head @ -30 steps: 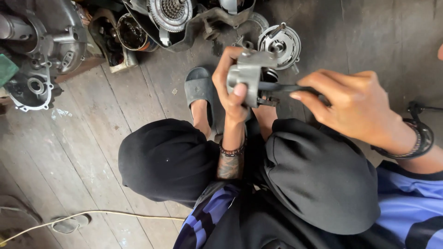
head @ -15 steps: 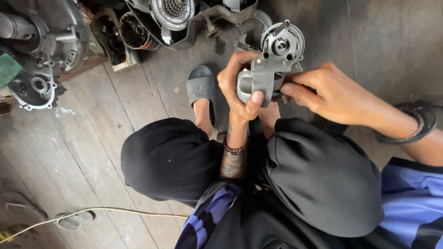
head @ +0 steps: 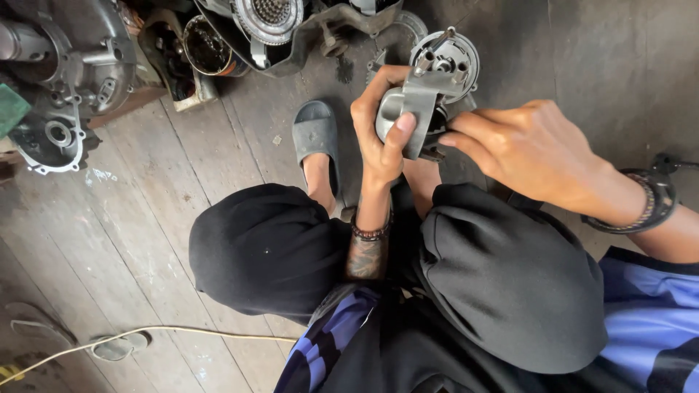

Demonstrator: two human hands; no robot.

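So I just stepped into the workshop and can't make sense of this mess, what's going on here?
A person squats on a wooden plank floor and holds a small grey metal engine part up over their knees. The left hand grips it, thumb across the front, while the right hand pinches at its right side. One foot rests in a grey slipper. A round metal housing and an engine casing lie on the floor beyond.
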